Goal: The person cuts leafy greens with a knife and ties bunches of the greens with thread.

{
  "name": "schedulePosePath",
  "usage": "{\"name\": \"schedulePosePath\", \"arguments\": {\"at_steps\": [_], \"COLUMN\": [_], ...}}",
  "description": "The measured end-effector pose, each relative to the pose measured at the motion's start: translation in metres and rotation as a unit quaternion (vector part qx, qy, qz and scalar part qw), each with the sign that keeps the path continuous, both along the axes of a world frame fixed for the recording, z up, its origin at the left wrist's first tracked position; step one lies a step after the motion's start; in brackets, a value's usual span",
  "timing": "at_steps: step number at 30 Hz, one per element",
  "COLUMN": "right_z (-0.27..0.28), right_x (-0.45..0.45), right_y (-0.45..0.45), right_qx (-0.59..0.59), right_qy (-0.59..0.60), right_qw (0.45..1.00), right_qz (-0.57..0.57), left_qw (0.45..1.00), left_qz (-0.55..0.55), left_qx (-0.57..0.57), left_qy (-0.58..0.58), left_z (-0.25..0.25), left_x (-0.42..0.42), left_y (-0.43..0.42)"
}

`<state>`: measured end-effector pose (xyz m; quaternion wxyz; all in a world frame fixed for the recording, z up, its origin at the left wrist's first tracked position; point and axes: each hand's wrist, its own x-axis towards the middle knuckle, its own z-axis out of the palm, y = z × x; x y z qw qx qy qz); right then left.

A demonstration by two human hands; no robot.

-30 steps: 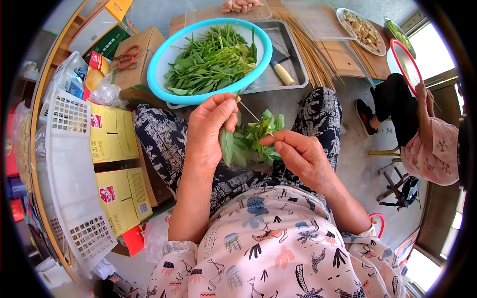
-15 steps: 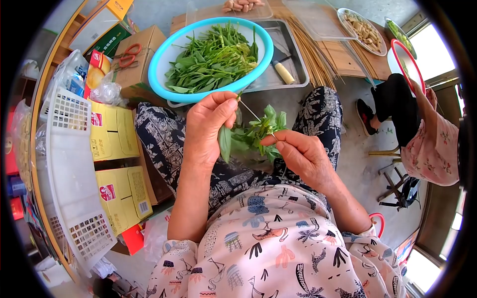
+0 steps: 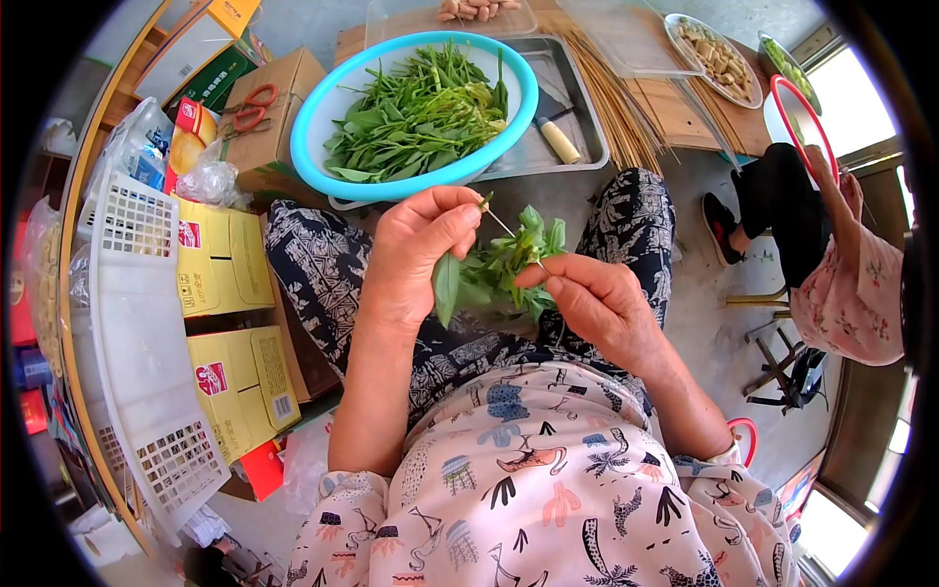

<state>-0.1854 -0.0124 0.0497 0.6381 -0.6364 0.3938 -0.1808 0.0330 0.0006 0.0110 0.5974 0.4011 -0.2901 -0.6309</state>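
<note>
Both hands are over my lap in the head view. My left hand (image 3: 425,245) is closed in a pinch on a leafy green stem (image 3: 485,202) at the tip of a thin skewer (image 3: 501,224). One long leaf (image 3: 446,290) hangs down below those fingers. My right hand (image 3: 602,308) pinches the skewer's lower part. Bunched leafy greens (image 3: 530,247) are threaded on the skewer between the two hands. Beyond the hands, a blue-rimmed basin (image 3: 305,157) holds a heap of loose leafy greens (image 3: 421,122).
Behind the basin lies a metal tray (image 3: 595,137) with a pale-handled knife (image 3: 558,142). Bare skewers (image 3: 616,108) and a plate of food pieces (image 3: 719,61) are to the right. Red scissors (image 3: 254,108) lie on a carton at left. Another person's hand (image 3: 831,186) is at far right.
My left hand has shifted slightly right and down along the skewer, and the stem's end now shows at the skewer's tip. My right hand has barely moved.
</note>
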Motion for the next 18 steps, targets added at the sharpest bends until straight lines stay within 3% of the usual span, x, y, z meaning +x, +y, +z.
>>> {"name": "schedulePosePath", "arguments": {"at_steps": [18], "right_z": [0.0005], "right_x": [-0.0006], "right_y": [0.0005], "right_qx": [-0.011], "right_qy": [-0.006], "right_qw": [1.0], "right_qz": [-0.004], "left_qw": [0.999], "left_qz": [0.047], "left_qx": [0.002], "left_qy": [0.028], "left_z": [0.0039], "left_x": [-0.0026], "left_y": [-0.0014]}}
